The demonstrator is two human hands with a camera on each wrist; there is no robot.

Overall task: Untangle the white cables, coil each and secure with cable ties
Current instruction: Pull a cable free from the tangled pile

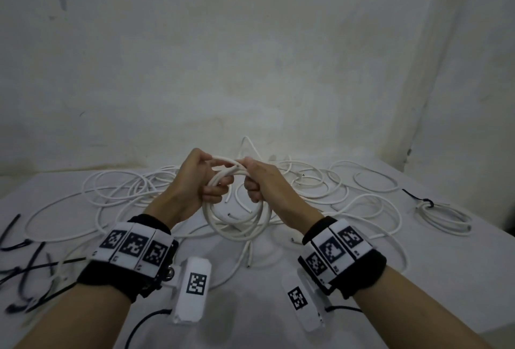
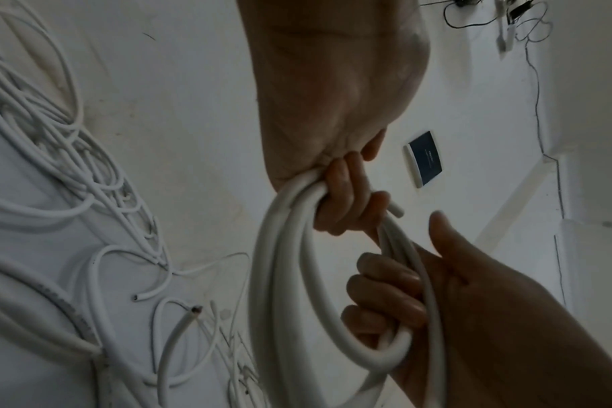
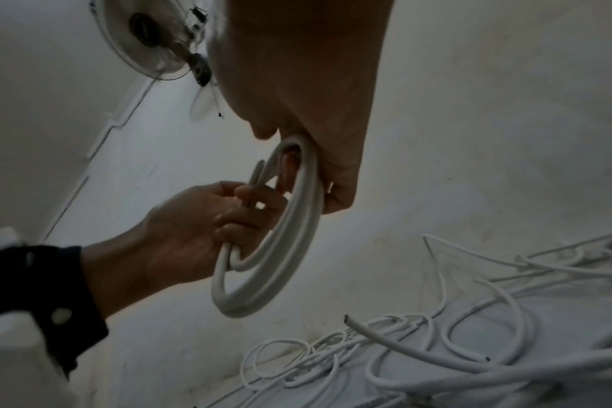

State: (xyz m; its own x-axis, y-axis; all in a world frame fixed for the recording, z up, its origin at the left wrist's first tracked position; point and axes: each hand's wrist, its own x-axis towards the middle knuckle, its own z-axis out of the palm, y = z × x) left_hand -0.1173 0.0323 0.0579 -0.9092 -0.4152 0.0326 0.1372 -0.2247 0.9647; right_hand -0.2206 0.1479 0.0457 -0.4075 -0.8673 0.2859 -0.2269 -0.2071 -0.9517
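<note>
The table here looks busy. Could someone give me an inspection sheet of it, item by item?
Surface: white table.
Job's things: coil held above the table; tied coil at right; black ties at left.
Clutter: nothing seen.
Hands: left hand and right hand both grip the coil, fingers curled round it.
Cables: loose cables tangled across the table.
Surroundings: stained wall; fan.

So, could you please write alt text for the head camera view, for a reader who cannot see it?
Both hands, left hand and right hand, grip a white cable coil above a white table strewn with tangled white cables. A tied coil lies right, black cable ties left.
</note>
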